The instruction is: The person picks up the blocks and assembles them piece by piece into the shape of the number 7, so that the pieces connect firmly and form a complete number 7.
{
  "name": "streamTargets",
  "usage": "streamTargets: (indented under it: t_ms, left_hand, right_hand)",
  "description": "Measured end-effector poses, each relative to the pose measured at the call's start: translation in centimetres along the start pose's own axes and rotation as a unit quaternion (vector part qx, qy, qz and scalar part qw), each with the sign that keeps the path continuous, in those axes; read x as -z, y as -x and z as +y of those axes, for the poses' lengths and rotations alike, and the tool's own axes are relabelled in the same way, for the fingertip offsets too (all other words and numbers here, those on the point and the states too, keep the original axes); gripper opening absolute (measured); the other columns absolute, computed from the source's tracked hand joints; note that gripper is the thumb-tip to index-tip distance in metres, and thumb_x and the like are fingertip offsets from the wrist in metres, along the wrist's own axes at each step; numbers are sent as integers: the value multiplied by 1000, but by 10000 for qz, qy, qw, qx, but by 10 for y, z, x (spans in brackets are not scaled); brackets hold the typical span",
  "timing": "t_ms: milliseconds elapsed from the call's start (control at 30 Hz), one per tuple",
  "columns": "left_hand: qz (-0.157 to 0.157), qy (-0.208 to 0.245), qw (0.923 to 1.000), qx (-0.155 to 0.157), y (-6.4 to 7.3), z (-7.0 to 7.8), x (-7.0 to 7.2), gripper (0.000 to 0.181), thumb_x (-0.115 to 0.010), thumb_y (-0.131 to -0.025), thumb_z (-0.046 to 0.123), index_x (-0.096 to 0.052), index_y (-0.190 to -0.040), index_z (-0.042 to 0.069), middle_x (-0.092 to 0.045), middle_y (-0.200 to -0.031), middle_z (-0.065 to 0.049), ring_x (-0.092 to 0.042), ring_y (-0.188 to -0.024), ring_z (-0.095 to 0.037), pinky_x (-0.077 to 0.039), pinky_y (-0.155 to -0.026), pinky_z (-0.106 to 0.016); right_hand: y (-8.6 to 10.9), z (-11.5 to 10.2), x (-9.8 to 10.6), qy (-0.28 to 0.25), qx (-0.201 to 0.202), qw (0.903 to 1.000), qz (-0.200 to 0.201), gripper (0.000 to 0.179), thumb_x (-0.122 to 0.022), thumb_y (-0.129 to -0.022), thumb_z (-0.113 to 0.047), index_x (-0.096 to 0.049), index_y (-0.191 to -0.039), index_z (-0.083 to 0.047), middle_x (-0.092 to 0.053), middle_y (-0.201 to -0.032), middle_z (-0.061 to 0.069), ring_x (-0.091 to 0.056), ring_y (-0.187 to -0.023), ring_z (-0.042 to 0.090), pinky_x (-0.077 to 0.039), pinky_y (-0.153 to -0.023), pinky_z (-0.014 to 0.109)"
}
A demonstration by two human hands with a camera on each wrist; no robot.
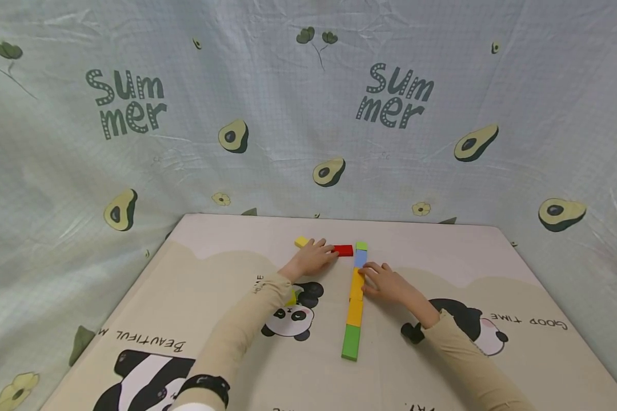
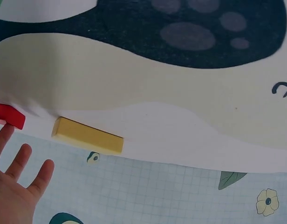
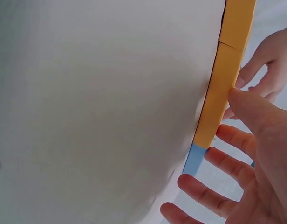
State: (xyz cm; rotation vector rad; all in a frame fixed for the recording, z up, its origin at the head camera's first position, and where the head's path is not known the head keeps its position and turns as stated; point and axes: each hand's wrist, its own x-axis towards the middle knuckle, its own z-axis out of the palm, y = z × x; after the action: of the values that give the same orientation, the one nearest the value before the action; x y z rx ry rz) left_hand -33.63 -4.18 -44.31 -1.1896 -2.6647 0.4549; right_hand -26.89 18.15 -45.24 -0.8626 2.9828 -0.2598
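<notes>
A straight row of toy blocks runs away from me: a green block (image 1: pixel 351 342), two orange blocks (image 1: pixel 355 312), a blue block (image 1: pixel 360 258) and a light green block (image 1: pixel 361 246) at the far end. Left of the row's far part, my left hand (image 1: pixel 312 260) pinches the end of a red block (image 1: pixel 344 250); its thumb is hidden in the left wrist view. My right hand (image 1: pixel 388 283) rests along the row's right side, fingers spread, thumb touching the farther orange block (image 3: pixel 218 88). Just beyond the left hand lies a yellow block (image 2: pixel 87 135).
A yellow-green block (image 1: pixel 292 298) is partly covered by the left sleeve. The panda-print tabletop (image 1: pixel 401 371) ends at the back against a hanging avocado-print sheet (image 1: pixel 277 85). A dark band (image 1: pixel 205 383) circles the left forearm.
</notes>
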Motion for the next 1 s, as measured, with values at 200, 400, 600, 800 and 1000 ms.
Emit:
streamTargets:
  t_ms: [200,400,600,800,1000]
  left_hand:
    - [-198,30,9997,149,-7,2,3,36,-46,-92,29,-49,-128,20,-50,-128,-1,-44,-120,-25,-40,-96,-42]
    - [-410,57,9987,311,-12,3,3,38,-45,-93,30,-47,-129,22,-49,-131,1,-41,-123,-25,-37,-99,-43]
    - [-575,-41,9977,368,-14,3,6,40,-44,-93,33,-45,-131,22,-47,-132,2,-40,-123,-23,-36,-100,-42]
    - [-629,-51,9972,410,-14,2,9,40,-44,-93,32,-44,-132,22,-47,-134,1,-40,-124,-23,-36,-100,-44]
    - [-638,-31,9971,420,-14,1,10,40,-44,-93,32,-44,-132,22,-47,-133,2,-40,-125,-23,-36,-100,-44]
  right_hand:
    - [1,0,0,18,-5,10000,16,42,-56,-87,-29,-50,-122,-6,-47,-127,15,-47,-102,35,-45,-85,46]
    - [1,0,0,65,32,10000,49,42,-55,-87,-29,-50,-121,-5,-47,-126,16,-47,-102,36,-45,-84,47]
    - [0,0,0,63,49,10000,43,42,-55,-87,-28,-50,-122,-5,-47,-126,16,-47,-101,35,-45,-83,46]
    - [-1,1,-1,84,83,9999,46,42,-54,-87,-28,-50,-122,-5,-47,-126,16,-47,-102,35,-43,-86,47]
    - [-1,0,1,76,55,10000,5,42,-55,-87,-29,-50,-122,-5,-47,-126,16,-48,-101,36,-45,-84,48]
